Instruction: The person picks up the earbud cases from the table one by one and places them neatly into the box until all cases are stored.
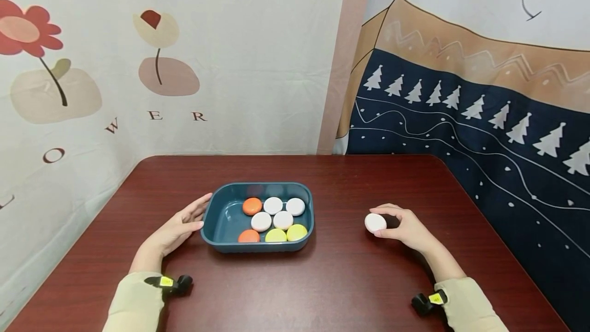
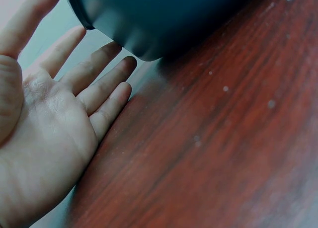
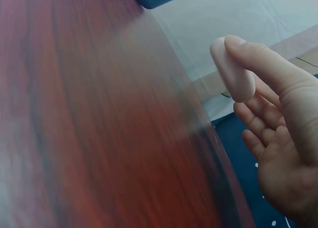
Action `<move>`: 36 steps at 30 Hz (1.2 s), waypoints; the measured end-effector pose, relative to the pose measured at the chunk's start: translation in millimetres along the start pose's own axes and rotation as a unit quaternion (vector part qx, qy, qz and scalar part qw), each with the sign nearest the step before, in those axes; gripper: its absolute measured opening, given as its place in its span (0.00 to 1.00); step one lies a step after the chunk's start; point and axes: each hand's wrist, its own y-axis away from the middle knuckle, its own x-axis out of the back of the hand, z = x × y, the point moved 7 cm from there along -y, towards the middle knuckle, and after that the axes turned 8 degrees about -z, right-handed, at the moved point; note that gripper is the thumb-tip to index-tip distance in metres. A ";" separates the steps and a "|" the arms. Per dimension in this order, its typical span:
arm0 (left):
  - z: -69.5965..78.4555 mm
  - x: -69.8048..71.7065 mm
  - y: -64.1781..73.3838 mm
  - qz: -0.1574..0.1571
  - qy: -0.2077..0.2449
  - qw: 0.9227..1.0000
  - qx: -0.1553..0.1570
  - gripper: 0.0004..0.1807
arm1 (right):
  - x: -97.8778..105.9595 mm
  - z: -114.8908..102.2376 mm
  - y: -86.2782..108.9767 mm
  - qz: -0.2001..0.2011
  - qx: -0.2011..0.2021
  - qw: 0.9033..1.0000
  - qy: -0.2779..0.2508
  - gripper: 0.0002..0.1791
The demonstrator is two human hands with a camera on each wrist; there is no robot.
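A dark teal rectangular tray (image 1: 216, 242) with rounded corners sits on the table. In it lie several smooth round discs, among them an orange disc (image 1: 252, 206), a white disc (image 1: 273, 205) and a yellow disc (image 1: 297, 232). My left hand (image 1: 177, 227) is at the tray's left side, its fingers extended; the left wrist view shows the fingertips (image 2: 130, 63) against or very near the tray's outer wall. To the right of the tray, my right hand (image 1: 407, 227) pinches another white disc (image 1: 375, 223) between thumb and fingers, and in the right wrist view this disc (image 3: 232, 71) appears edge-on.
The table (image 1: 341, 291) has a dark red wood-grain top. Behind it hangs a pale cloth (image 1: 258, 65) with flowers and letters; a navy cloth (image 1: 415, 122) with white trees hangs at the right. Each sleeve carries a small black wrist camera (image 1: 184, 285).
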 end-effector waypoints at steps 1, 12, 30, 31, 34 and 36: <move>-0.1 0.0 0.0 0.001 0.000 1.000 0.001 0.37 | -0.9 -5.1 -0.7 0.000 0.001 1.000 0.001 0.29; -2.3 1.6 0.2 0.004 -0.006 1.000 0.007 0.38 | -9.5 -41.9 -8.2 0.004 0.005 1.000 -0.010 0.27; -1.4 0.9 0.8 0.002 -0.005 1.000 0.006 0.38 | -18.4 -64.0 -25.3 0.006 0.016 1.000 -0.019 0.26; -1.5 1.1 0.9 0.003 -0.005 1.000 0.006 0.38 | -18.8 -64.9 -26.1 0.006 0.016 1.000 -0.018 0.26; -1.5 1.1 0.8 0.002 -0.004 1.000 0.005 0.38 | -20.1 -65.8 -29.1 0.007 0.016 1.000 -0.011 0.26; -1.3 0.9 0.8 0.001 -0.003 1.000 0.004 0.38 | -21.4 -59.2 -32.9 0.008 0.019 1.000 -0.013 0.27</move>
